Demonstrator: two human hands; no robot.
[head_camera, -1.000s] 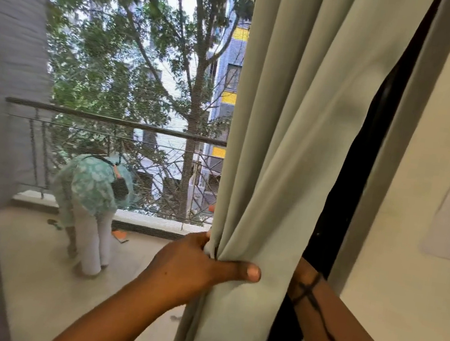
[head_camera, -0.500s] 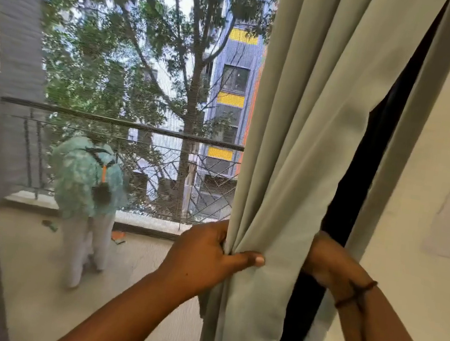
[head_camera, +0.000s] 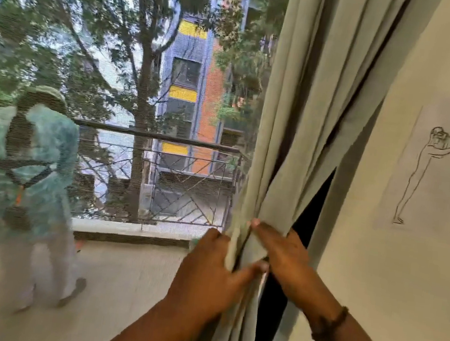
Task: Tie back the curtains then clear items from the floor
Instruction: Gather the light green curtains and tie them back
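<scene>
where the pale green curtain (head_camera: 294,139) hangs bunched at the window's right edge beside the wall (head_camera: 393,280), both hands hold it: left hand (head_camera: 208,278) grips the gathered folds, right hand (head_camera: 279,250) lays curled fingers across them.

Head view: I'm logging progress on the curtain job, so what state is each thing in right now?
curtain: gathered into folds at the window's right side, held by both hands, no tie visible.
left hand: grips the bunched folds, thumb across the front.
right hand: holds the folds from the right, fingers laid across the cloth.
wristband: on the right wrist.
drawing: flat on the wall.
</scene>
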